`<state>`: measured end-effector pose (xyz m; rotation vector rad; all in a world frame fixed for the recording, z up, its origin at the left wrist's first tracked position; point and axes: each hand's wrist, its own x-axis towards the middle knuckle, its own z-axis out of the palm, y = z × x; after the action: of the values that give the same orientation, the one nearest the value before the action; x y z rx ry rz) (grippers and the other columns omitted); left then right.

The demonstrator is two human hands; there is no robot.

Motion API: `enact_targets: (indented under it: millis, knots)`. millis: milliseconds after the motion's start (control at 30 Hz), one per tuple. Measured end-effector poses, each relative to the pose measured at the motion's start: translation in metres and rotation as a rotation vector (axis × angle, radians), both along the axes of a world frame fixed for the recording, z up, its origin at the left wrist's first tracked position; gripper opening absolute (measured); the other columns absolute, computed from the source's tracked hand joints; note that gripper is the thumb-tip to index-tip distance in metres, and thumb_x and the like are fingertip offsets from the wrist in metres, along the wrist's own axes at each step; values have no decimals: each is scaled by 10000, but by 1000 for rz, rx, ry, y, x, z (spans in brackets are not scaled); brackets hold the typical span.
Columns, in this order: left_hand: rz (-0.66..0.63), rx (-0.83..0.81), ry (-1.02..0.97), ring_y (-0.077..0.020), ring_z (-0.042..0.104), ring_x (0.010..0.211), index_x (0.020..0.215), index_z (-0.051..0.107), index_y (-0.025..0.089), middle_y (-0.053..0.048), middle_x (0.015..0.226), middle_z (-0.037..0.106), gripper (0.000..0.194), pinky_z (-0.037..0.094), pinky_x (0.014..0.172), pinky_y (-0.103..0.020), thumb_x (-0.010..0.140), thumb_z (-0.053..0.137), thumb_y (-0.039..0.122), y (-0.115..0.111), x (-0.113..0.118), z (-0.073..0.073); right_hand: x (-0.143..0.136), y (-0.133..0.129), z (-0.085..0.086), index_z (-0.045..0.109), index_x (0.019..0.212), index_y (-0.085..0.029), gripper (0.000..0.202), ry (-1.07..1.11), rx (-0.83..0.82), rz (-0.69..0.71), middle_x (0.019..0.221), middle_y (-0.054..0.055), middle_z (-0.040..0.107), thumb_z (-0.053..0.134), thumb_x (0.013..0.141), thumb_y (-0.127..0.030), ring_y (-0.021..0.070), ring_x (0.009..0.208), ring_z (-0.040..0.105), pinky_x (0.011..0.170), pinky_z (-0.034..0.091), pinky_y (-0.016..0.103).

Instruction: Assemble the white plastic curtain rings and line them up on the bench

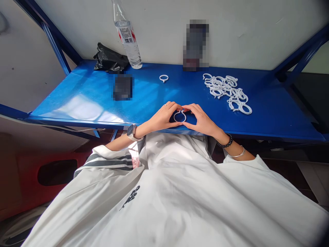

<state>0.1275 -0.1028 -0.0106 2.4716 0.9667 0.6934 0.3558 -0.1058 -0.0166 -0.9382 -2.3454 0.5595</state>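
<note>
My left hand (165, 115) and my right hand (202, 118) meet near the table's front edge, both closed on one white plastic curtain ring (174, 117). The fingertips of each hand pinch the ring's far side, around the small tab there, while the thumbs press on its near side. A gap seems to show at the tab, though the fingers partly hide it. Farther back, a single curtain ring (163, 81) lies alone on the table. To the right of my hands is a loose pile of several similar white rings (217, 92), overlapping one another.
The blue table (272, 106) stands against a pale wall, with blue metal posts at both sides. Along the back are a water bottle (134, 56), a crumpled black plastic bag (109, 59) and a blurred dark upright object (196, 43). Another blurred dark object (123, 87) lies left.
</note>
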Motion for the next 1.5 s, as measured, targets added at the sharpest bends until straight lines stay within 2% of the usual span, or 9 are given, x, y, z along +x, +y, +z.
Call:
enact_targets:
  millis: [433,1100,1233,1500]
  knots:
    - [-1,21,6,-294,580,1118,1267,547,165,-155,1241,622,511,497,980,-453,942,609,553,2,-2,-5,1,1,-2,539,1320,-265,433,32,4,-4,1236,98,628,640,902,-319,318,1150,592,1026,484,513]
    - [-53,18,-29,-293,590,1105,1266,549,158,-160,1214,638,540,483,968,-433,944,590,590,4,-4,-7,3,3,-7,543,1325,-283,476,85,-8,3,1206,84,667,695,875,-322,307,1149,635,997,538,498]
    - [-67,23,-37,-292,596,1111,1273,541,164,-156,1219,644,492,490,966,-431,951,609,530,4,-4,-7,2,3,-7,551,1318,-277,469,96,7,4,1184,84,669,694,872,-307,304,1136,633,991,539,493]
    - [-70,32,-24,-276,605,1133,1275,514,160,-145,1264,636,385,500,978,-423,923,584,302,2,-2,-6,2,2,-5,572,1280,-277,401,95,-8,-41,1125,80,648,657,888,-292,295,1081,628,931,555,467]
